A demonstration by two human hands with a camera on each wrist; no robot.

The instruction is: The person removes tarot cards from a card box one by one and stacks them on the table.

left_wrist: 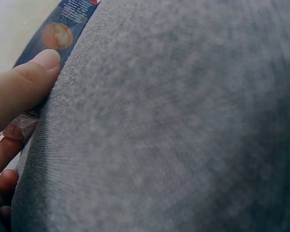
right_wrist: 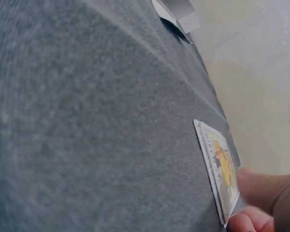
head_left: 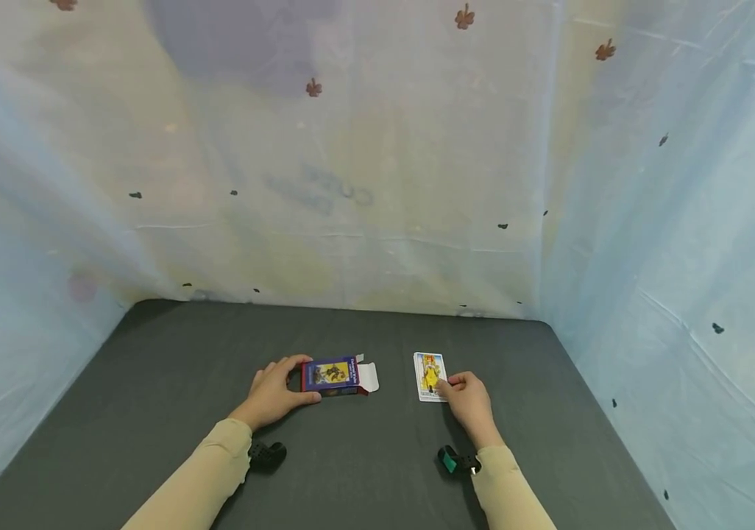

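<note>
On the dark table my left hand [head_left: 274, 394] grips a blue and purple card box [head_left: 332, 373] by its left end. The thumb lies along the near side, where the left wrist view shows a round face picture on the card box [left_wrist: 58, 36]. A white flap [head_left: 368, 377] stands open at the box's right end. To the right, my right hand [head_left: 470, 403] holds a small stack of picture cards [head_left: 428, 368] by its lower right part. The top card bears a yellow figure. In the right wrist view, thumb and curled fingers meet the edge of the cards [right_wrist: 216, 162].
A dark grey cloth covers the table [head_left: 364, 471]. Pale translucent sheeting [head_left: 377, 147] with brown leaf shapes rises behind it and on both sides. Each wrist wears a black device, the right wrist device [head_left: 457, 461] with a green patch.
</note>
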